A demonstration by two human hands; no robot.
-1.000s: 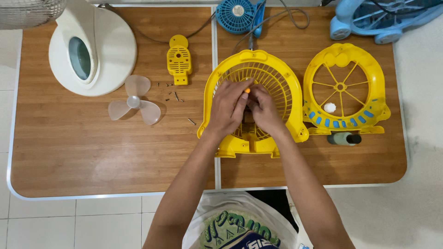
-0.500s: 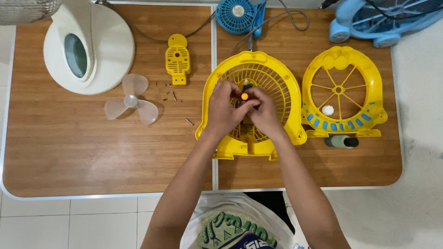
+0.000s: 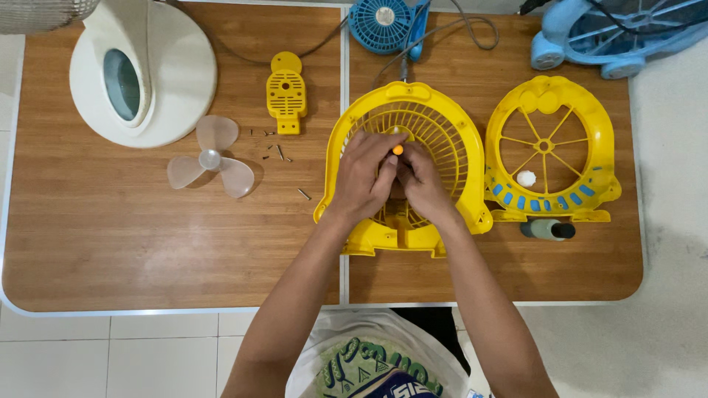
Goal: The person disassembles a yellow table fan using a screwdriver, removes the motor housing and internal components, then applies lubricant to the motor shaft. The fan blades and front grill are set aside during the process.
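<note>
Fingers of our left hand (image 3: 366, 173) and right hand (image 3: 422, 180) press together, pinching an orange-tipped tool (image 3: 397, 149) over the yellow grille (image 3: 450, 140), which lies mid-desk (image 3: 147, 250) beside the clear blade (image 3: 210, 162).

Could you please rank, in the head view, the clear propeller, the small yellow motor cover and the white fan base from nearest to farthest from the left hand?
1. Small yellow motor cover, up-left.
2. Clear propeller, left.
3. White fan base, far corner.
</note>
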